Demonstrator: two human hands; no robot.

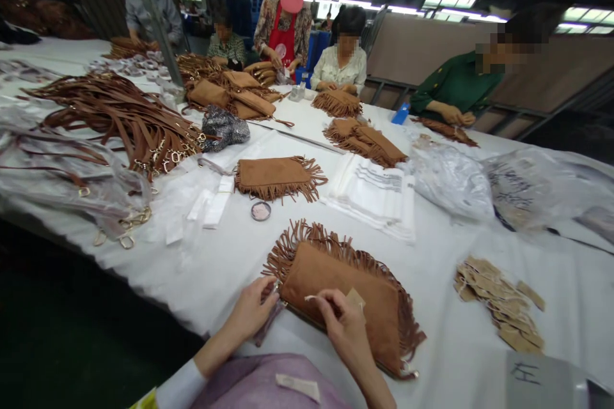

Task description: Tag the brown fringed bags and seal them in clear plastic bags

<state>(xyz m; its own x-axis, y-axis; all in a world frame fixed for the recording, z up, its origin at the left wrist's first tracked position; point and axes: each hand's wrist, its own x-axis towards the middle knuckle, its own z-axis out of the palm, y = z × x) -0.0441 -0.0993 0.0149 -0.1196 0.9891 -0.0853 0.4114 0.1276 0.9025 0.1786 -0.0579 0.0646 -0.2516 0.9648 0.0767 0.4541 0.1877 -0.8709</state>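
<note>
Pinched the metal fitting (277, 285) at the near-left corner of the fringed brown suede-like pouch (340, 271) with the left hand (253, 308), a kraft hang tag's (356, 300) white string (311, 298) with the right hand (341, 321). Had the pouch flat on the white-covered table (432, 319).

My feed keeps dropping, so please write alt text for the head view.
A person's left hand holds a metal fitting at the corner of a fringed brown pouch on a white table, while the right hand holds a tan tag over the pouch. A pile of tags lies to the right; farther back are brown straps, more pouches and co-workers.
</note>
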